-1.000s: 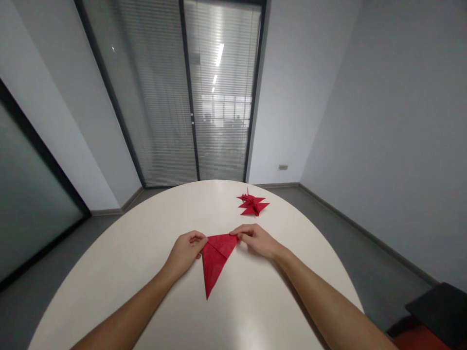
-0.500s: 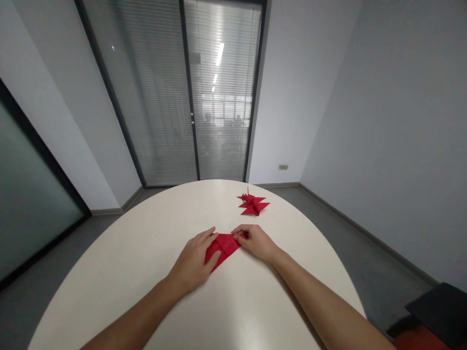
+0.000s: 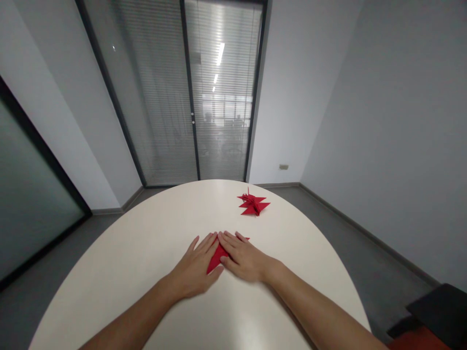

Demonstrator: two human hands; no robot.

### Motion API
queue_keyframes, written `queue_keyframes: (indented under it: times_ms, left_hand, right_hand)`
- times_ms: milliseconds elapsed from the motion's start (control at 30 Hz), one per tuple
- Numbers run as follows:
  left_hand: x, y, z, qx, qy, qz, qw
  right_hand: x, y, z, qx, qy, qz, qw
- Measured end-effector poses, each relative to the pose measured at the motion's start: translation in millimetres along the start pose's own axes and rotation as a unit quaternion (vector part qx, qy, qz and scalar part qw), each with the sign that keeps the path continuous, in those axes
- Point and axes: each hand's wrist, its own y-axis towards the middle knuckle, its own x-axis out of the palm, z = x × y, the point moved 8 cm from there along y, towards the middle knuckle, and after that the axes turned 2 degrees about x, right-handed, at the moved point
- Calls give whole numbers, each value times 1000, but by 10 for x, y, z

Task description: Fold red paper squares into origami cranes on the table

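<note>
A folded piece of red paper (image 3: 216, 257) lies flat on the white round table (image 3: 164, 233), mostly covered by both hands. My left hand (image 3: 195, 267) rests on its left part, fingers stretched out and thumb apart. Flat across the right part is my right hand (image 3: 242, 257), its fingers extended, with the fingertips of both hands close together at the paper's far edge. A small red tip of the paper shows past the right fingers. Farther back on the table sit red folded-paper cranes (image 3: 253, 204), bunched together; I cannot tell how many.
A dark chair with a red-orange part (image 3: 438, 311) stands at the lower right, beside the table. Beyond the table are a glass partition with blinds (image 3: 222, 136) and a white wall with a socket plate (image 3: 283, 166).
My right hand has gone from pinching the paper's right corner to lying flat over it, shifted left and nearer. My left hand's fingers have spread flatter on the paper.
</note>
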Motion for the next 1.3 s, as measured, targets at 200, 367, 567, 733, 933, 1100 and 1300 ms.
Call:
queue_keyframes:
  times_ms: [200, 367, 567, 733, 933, 1100, 1300]
  left_hand:
    - [-17, 3, 17, -6, 6, -10, 1000]
    - [-36, 3, 43, -12, 17, -22, 1000]
    - [-81, 12, 48, -17, 27, -24, 999]
    - [-81, 20, -20, -29, 37, -27, 999]
    - [-55, 36, -45, -48, 57, -60, 995]
    - [-63, 58, -50, -53, 57, -59, 995]
    - [-62, 55, -69, -49, 56, -60, 995]
  right_hand:
    - [50, -5, 49, 34, 1, -23, 999]
    - [53, -30, 49, 48, -14, -37, 998]
    - [54, -57, 34, 50, -32, -30, 998]
    - [25, -61, -30, 44, -43, -38, 997]
    - [30, -104, -130, 63, -57, -73, 994]
    - [26, -183, -204, 113, -53, -127, 984]
    - [-28, -259, -203, 163, -64, -139, 975]
